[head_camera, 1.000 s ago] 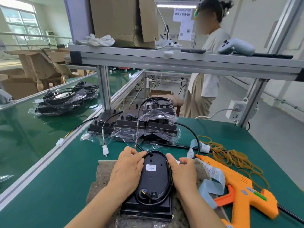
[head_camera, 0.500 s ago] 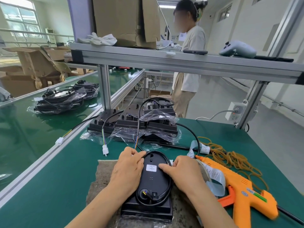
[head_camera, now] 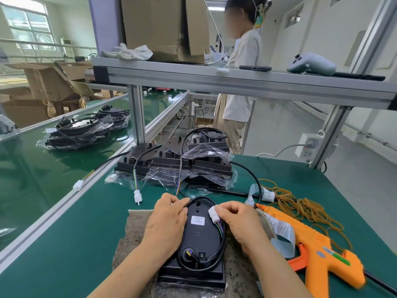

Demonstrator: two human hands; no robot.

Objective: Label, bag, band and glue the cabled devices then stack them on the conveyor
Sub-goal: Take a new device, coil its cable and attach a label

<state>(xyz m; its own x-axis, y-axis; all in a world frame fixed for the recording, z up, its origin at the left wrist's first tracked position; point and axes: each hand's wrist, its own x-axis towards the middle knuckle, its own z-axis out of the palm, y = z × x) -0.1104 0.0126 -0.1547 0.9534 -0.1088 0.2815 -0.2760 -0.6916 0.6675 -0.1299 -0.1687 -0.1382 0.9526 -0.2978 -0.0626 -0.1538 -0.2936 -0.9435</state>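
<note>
device [head_camera: 198, 235], hard black shell and likely light, lies between the fingers: left fingers [head_camera: 182, 202] pinch its stiff-looking cable [head_camera: 222, 247], right fingers [head_camera: 221, 208] pinch the white connector [head_camera: 212, 212]; best gripped by the shell's edges.

The device [head_camera: 198, 237] in the lower middle of the frame is black, with a small white label [head_camera: 197, 219] printed in dark letters. Its cable [head_camera: 223, 244] is black too. The plug [head_camera: 212, 214] I pinch in my right hand [head_camera: 238, 222] is white, trailing green, purple and yellow wires [head_camera: 218, 225]. The mat [head_camera: 133, 244] beneath is mottled grey-brown, the table [head_camera: 75, 244] plain green. At lower right the glue gun [head_camera: 318, 254] is bright orange with a green stripe, beside tan rubber bands [head_camera: 300, 207] and a pale blue label strip [head_camera: 281, 237]. The conveyor belt [head_camera: 25, 175] at left is dark glossy green.
</note>
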